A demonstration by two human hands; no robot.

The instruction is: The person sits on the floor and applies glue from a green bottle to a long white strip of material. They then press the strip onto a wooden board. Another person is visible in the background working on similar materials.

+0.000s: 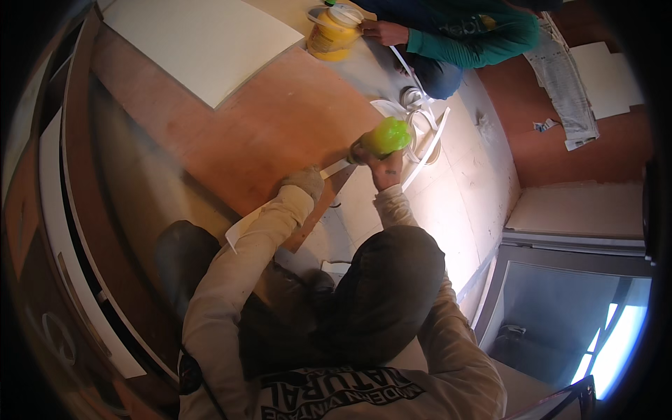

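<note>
A narrow white strip (334, 168) runs between my hands over the reddish-brown board. My left hand (304, 182) is closed around it, and its loose tail (241, 229) comes out past my left forearm. My right hand (385, 166) is closed on a bright lime-green, lumpy thing (389, 135), whose exact kind I cannot make out. At the right hand's fingers the strip's far end meets something dark, partly hidden by the fingers.
A co-worker's hand (385, 32) holds another white strip by a yellow bucket (332, 38). Coiled white strips (423, 133) lie on the pale tiled floor. A white panel (203, 49) rests on the reddish-brown board (273, 119). A glazed frame (560, 308) is at the right.
</note>
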